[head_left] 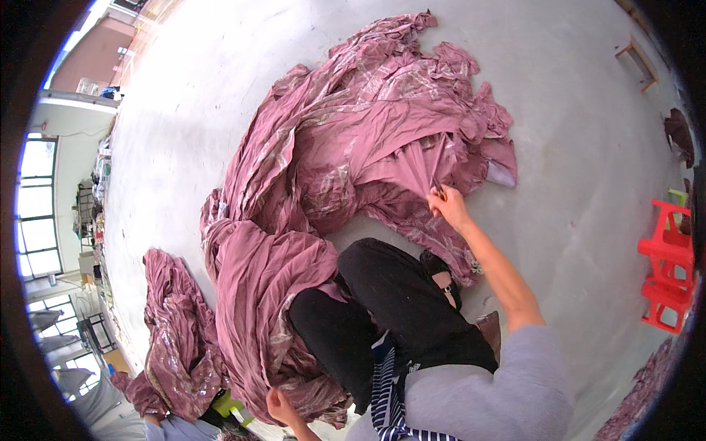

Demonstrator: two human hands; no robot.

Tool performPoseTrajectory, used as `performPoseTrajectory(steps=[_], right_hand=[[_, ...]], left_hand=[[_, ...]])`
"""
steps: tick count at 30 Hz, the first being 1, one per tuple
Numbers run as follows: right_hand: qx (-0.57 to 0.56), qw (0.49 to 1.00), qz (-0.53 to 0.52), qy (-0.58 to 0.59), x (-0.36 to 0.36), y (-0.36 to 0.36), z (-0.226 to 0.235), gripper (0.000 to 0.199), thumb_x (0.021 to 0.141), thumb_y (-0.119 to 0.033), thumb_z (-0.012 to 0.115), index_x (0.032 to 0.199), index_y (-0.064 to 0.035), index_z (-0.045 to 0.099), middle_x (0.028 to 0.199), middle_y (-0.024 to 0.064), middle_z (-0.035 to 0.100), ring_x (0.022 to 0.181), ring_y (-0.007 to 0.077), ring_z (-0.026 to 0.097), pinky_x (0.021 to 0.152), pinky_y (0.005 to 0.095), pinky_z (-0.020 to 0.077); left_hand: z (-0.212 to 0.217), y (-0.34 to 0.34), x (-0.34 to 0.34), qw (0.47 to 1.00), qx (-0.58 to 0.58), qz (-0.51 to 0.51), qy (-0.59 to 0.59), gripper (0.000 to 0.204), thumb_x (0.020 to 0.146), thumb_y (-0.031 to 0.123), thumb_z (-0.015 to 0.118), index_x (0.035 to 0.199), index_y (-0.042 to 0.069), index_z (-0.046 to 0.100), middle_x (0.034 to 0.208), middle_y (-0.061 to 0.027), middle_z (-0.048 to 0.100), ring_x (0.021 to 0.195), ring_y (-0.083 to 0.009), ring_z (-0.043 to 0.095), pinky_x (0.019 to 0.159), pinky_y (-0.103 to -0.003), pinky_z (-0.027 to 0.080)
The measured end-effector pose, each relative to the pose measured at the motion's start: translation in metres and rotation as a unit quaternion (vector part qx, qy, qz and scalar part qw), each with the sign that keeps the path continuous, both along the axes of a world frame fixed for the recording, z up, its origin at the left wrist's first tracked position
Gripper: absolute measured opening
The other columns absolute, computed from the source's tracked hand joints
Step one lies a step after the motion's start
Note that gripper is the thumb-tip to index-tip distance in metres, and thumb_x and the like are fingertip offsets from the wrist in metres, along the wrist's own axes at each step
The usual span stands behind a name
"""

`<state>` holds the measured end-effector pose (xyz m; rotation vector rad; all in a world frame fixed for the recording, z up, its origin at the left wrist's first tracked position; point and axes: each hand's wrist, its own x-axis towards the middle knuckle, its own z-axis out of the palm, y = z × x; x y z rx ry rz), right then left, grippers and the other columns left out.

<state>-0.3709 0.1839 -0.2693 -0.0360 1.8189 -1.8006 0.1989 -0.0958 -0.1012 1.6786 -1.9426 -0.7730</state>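
A large heap of dusty-pink fabric (pixel 323 140) with shiny patterned bands spreads over the pale floor in front of me and runs down over my left leg. My right hand (pixel 448 206) is closed on a pinch of it, and taut folds fan out from the fingers. Something small and dark shows at those fingertips; I cannot make out what it is. Low on the left, my left hand (pixel 280 406) is closed at the edge of the same fabric, where long folds run down to it. Part of that hand is hidden.
Red plastic stools (pixel 665 268) stand at the right. Another pink fabric pile (pixel 180 338) lies to the left, beside another person's light sleeve (pixel 173 429). A wooden frame (pixel 638 65) lies at the far right. My black-trousered knees (pixel 397 287) are bent close to the heap.
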Motion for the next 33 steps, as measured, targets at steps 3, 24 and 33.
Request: performPoseTrajectory(steps=[3,24,33], right_hand=[[-0.06,0.99,0.123,-0.044,0.041,0.016,0.064,0.007,0.089,-0.008,0.057,0.088,-0.0023,0.053,0.069,0.001,0.056,0.056,0.0068,0.051,0.051,0.0211,0.0448],[-0.179,0.946,0.218,-0.158,0.242,0.116,0.222,0.013,0.084,-0.004,0.066,0.088,-0.0046,0.054,0.071,0.0024,0.057,0.065,0.0094,0.053,0.058,0.0245,0.0437],[-0.153,0.987,-0.032,-0.048,0.162,0.149,0.167,0.009,0.088,-0.011,0.058,0.09,-0.0099,0.05,0.063,0.0028,0.053,0.053,0.0124,0.051,0.046,0.0244,0.0356]], left_hand=[[0.01,-0.004,-0.086,0.995,-0.008,-0.081,0.058,0.021,0.089,0.004,0.059,0.108,-0.003,0.062,0.097,-0.0079,0.065,0.079,-0.0119,0.061,0.064,-0.022,0.05],[-0.155,0.182,-0.445,0.662,0.181,-0.707,-0.17,0.051,0.074,0.045,0.068,0.107,0.008,0.064,0.103,-0.0197,0.065,0.097,-0.0377,0.061,0.084,-0.042,0.048],[0.074,0.11,-0.461,0.774,0.154,-0.53,0.311,0.027,0.079,-0.001,0.062,0.106,0.002,0.065,0.087,0.0003,0.065,0.074,-0.0082,0.056,0.068,-0.025,0.047]])
